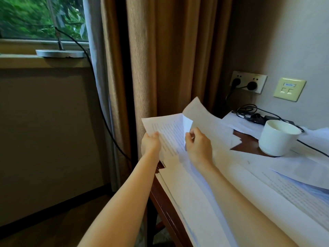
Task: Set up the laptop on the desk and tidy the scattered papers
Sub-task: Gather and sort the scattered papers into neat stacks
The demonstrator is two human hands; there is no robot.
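Observation:
A printed sheet of paper (169, 131) is held up over the left end of the wooden desk (165, 207). My left hand (151, 142) grips its left edge. My right hand (197, 143) pinches a folded-over corner near its right side. A second blank sheet (199, 113) sticks up behind my right hand. Several more white papers (249, 179) lie scattered and overlapping across the desk. No laptop is in view.
A white mug (276, 138) stands on the desk at the right. Behind it lie a black power adapter and coiled cables (256, 115), plugged into wall sockets (249, 82). Brown curtains (169, 50) hang behind. A window sill with a metal disc (60, 53) is at the left.

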